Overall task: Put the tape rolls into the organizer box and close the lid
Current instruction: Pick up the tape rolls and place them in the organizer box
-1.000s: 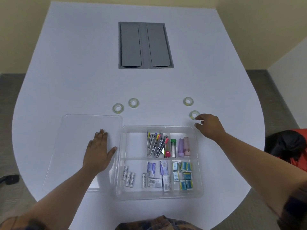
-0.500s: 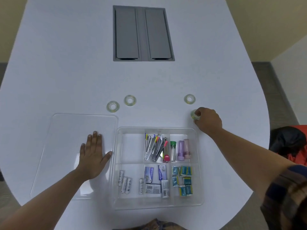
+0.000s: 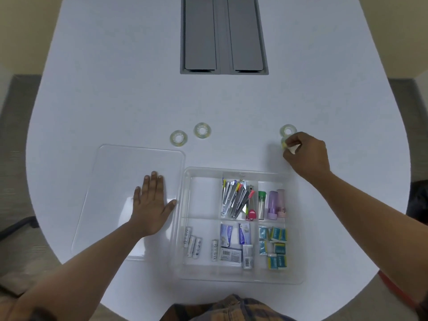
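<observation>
Right now the right hand point(image 3: 308, 156) sits at the centre right of the frame, just above the organizer box point(image 3: 240, 280), its fingers pinched shut on a small tape roll point(image 3: 284, 142) (only a pale green sliver of it shows past the fingertips); a second tape roll point(image 3: 288, 130) lies flat on the white table point(image 3: 115, 89) immediately above that hand, so close that the two rolls nearly meet in the picture. Two more rolls lie further left, near the middle of the frame: the left tape roll point(image 3: 178, 138) just above the upper right corner of the lid point(image 3: 115, 163), and the middle tape roll point(image 3: 202, 130) beside it, slightly higher.

The left hand point(image 3: 151, 207) rests palm down on the clear lid, fingers spread flat and holding nothing; the lid lies flat on the table to the left of the box, edge beside edge.

The box stands open in the lower centre of the frame; its upper left compartment is bare; staplers point(image 3: 234, 200) fill the upper middle one, small tubes point(image 3: 272, 205) the upper right, batteries point(image 3: 193, 244) the lower left, small packets point(image 3: 275, 246) the lower right. A grey recessed panel point(image 3: 223, 35) is set into the table at the top of the frame.
</observation>
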Motion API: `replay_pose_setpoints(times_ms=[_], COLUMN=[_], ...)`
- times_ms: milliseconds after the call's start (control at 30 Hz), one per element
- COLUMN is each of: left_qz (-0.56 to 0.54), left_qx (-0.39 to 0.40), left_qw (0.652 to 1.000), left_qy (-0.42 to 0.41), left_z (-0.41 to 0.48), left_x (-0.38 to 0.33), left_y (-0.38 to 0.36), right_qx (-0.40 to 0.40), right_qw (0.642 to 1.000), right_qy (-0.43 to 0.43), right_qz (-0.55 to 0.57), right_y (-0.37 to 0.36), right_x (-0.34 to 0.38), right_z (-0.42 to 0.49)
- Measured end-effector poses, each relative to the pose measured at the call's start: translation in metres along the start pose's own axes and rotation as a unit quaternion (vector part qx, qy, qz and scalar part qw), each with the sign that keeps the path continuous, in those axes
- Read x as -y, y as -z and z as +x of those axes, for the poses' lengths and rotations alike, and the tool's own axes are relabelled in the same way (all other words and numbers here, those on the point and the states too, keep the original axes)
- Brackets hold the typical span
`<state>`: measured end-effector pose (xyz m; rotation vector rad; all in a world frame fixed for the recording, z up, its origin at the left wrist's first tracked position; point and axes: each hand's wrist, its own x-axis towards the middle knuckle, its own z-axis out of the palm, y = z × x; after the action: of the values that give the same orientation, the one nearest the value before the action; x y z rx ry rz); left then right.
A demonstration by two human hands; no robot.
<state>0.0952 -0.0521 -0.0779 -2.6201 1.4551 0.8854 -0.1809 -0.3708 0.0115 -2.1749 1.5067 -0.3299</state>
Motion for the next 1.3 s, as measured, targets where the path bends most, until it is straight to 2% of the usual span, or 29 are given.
replay_pose_setpoints(times_ms=[200,433,600,767,867,1133,1300], left_qz=[0.006,0.014,0.016,0.015,0.014,0.009,0.003], left_qx=[-0.002,-0.026,-0.033,-0.042,-0.047,-0.061,-0.067], left_qw=[1.0,1.0,0.999,0.999,0.999,0.998,0.998], left_qy=[-0.003,-0.005,-0.004,-0.008,-0.013,-0.019,-0.019], left_z=[-0.002,-0.007,-0.007,-0.007,-0.007,-0.004,0.0], left_x=[-0.005,-0.009,-0.009,-0.008,-0.007,-0.004,0.001], left_y=[0.006,0.008,0.007,0.005,0.003,-0.002,-0.009], right_qx=[0.088,0.156,0.242,0.274,0.294,0.276,0.175], right_qw=[0.981,0.937,0.901,0.853,0.83,0.864,0.908], right_qy=[0.165,0.308,0.332,0.367,0.389,0.369,0.353], right_qz=[0.039,-0.047,-0.139,-0.25,-0.269,-0.203,-0.145], right_y=[-0.02,-0.05,-0.073,-0.088,-0.092,-0.093,-0.061], right_x=[0.071,0.109,0.119,0.131,0.139,0.134,0.126], right_z=[-0.069,-0.123,-0.125,-0.116,-0.112,-0.109,-0.079])
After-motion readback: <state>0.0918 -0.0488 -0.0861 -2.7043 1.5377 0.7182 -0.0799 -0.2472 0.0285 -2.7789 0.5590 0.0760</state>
